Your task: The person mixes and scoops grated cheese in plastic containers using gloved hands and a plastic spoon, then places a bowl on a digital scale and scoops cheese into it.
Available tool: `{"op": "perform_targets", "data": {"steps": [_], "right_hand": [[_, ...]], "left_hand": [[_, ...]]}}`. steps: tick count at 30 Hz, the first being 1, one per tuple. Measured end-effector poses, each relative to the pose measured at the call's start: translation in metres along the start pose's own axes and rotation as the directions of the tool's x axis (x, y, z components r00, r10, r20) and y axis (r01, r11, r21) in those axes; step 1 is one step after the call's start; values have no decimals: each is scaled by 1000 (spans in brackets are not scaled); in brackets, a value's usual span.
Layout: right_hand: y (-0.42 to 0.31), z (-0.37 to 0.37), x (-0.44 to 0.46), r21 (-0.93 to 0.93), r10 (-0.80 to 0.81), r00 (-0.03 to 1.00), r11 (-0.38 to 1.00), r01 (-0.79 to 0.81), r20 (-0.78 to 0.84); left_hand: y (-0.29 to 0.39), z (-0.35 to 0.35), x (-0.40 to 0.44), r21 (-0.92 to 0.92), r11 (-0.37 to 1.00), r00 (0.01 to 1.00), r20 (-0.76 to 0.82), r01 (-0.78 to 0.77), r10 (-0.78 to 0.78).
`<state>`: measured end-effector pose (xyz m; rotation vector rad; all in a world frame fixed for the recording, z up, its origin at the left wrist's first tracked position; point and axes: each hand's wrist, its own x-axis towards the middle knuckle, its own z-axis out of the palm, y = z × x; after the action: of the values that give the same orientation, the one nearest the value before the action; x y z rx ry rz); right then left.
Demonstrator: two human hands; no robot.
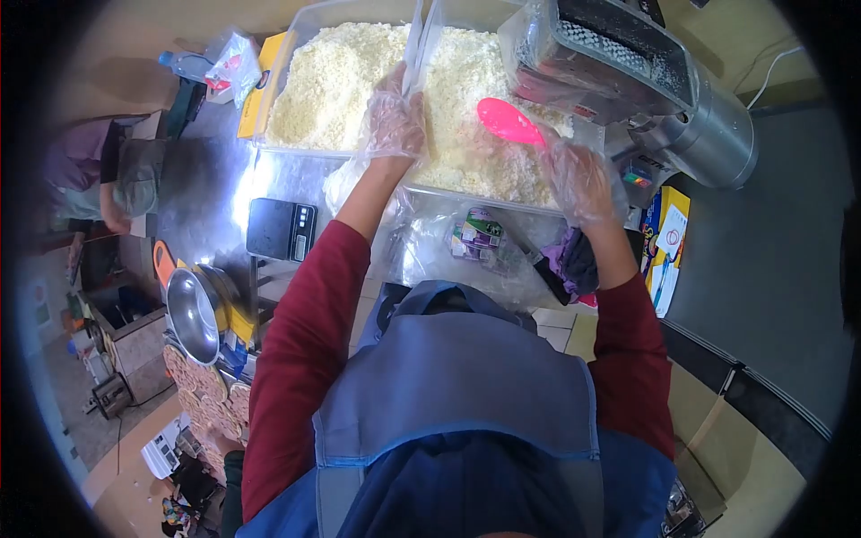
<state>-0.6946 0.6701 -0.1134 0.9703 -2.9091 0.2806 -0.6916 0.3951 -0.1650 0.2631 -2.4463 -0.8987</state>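
My right hand (585, 184), in a clear plastic glove, grips a bright pink spoon (509, 120) by its handle. The spoon's bowl is above the right clear plastic tub (484, 195), which holds a heap of white grated food (457, 90) that looks like cheese. My left hand (395, 125), also gloved, is closed on the rims where the two tubs meet; its fingertips are partly hidden. The left tub (280, 85) is full of the same white gratings.
An electric grater (610, 67) overhangs the right tub's far corner. A black kitchen scale (280, 229) and a steel bowl (194, 316) are at left. Purple-labelled packaging (477, 231) lies before the tubs. Another person (99, 170) is at far left.
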Motion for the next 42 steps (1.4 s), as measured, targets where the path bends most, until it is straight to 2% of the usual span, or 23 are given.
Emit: {"op": "perform_targets", "data": {"steps": [1, 2, 4, 5, 6, 7, 8, 10, 12, 14, 15, 17, 20, 21, 23, 26, 27, 29, 32, 36, 39, 41, 42], "right_hand": [[-7, -5, -1, -74, 63, 997, 996, -59, 45], [-9, -1, -3, -69, 65, 997, 996, -62, 41], [-11, 10, -9, 228, 244, 969, 947, -228, -42], [-13, 10, -9, 232, 248, 968, 945, -232, -42], [-16, 10, -9, 266, 274, 952, 936, -231, -135], [-18, 10, -11, 299, 300, 927, 927, -227, -225], [-17, 13, -12, 303, 307, 924, 924, -232, -227], [-13, 20, -10, 284, 337, 931, 914, -289, -137], [-12, 21, -11, 309, 338, 928, 909, -278, -160], [-12, 20, -12, 336, 337, 924, 904, -265, -178], [-12, 18, -12, 319, 332, 929, 909, -269, -162], [-11, 18, -12, 306, 328, 933, 912, -272, -147], [-10, 22, -13, 310, 313, 933, 918, -248, -180], [-10, 22, -13, 315, 314, 935, 915, -253, -162], [-9, 23, -14, 322, 317, 937, 911, -259, -145], [-7, 25, -15, 288, 285, 944, 929, -231, -163], [-7, 24, -15, 297, 286, 943, 927, -227, -171], [-7, 24, -14, 310, 286, 942, 924, -223, -177], [-8, 22, -13, 296, 274, 946, 931, -214, -176], [-8, 24, -13, 308, 294, 944, 921, -238, -149], [-9, 23, -13, 312, 284, 946, 923, -225, -157], [-9, 21, -14, 329, 281, 943, 920, -212, -179], [-9, 20, -14, 317, 289, 945, 920, -231, -150]], "left_hand": [[9, -6, 0, 122, 984, 982, -128, -126, 142], [20, -16, 0, 126, 983, 981, -126, -132, 148], [48, -36, -3, 165, 933, 946, 11, -320, 323], [58, -41, -5, 166, 931, 945, 16, -324, 326], [67, -45, -7, 182, 885, 884, 285, -429, 370], [72, -46, -9, 168, 831, 758, 533, -531, 376], [73, -42, -10, 166, 827, 753, 538, -536, 380], [66, -26, -10, 38, 797, 537, 758, -603, 370], [54, -13, -11, 65, 736, 497, 778, -674, 386], [44, -6, -13, 14, 641, 485, 666, -767, 567], [37, 0, -16, 14, 638, 483, 667, -770, 568], [21, 14, -21, -117, 816, 631, 576, -565, 519], [-5, 35, -21, -134, 833, 620, 606, -537, 498], [11, 26, -17, -132, 831, 618, 608, -540, 498], [48, 4, -7, 120, 808, 573, 764, -577, 296], [80, -22, 4, 126, 835, 494, 849, -536, 189], [84, -27, 5, 128, 835, 495, 849, -535, 187], [85, -35, 7, 35, 966, 597, 792, -258, 131], [82, -41, 12, 131, 959, 603, 797, -249, 47], [81, -39, 11, 111, 972, 610, 791, -205, 39], [90, -24, 1, -4, 996, 612, 789, -88, 57], [83, -8, -8, -124, 946, 614, 734, -300, 291], [80, 2, -10, -128, 946, 613, 734, -299, 293]]}}
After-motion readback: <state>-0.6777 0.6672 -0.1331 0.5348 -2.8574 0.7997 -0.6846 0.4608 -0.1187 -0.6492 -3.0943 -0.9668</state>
